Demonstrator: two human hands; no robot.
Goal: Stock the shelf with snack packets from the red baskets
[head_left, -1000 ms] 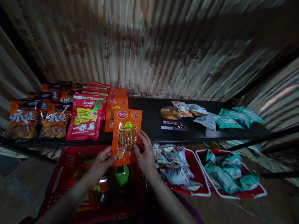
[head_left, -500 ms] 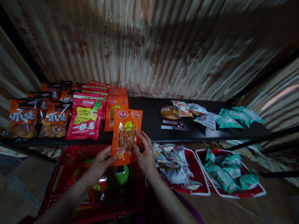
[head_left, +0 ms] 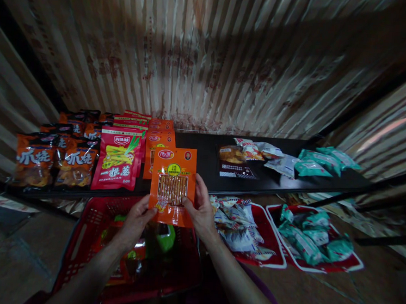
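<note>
Near lower centre, above the red perforated plastic basket (head_left: 78, 240), our left hand (head_left: 135, 220) and right hand (head_left: 202, 213) pinch one flat orange plastic packet (head_left: 174, 165), just turned squarer to us; handling, we judge, continues before the long black shelf (head_left: 200, 152).

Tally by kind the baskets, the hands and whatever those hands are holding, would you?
Hands: 2 (left hand, right hand)
Held orange pouch: 1
Red-rimmed basket below the hands: 1
White-rimmed red baskets to the right: 2
Total: 6
</note>
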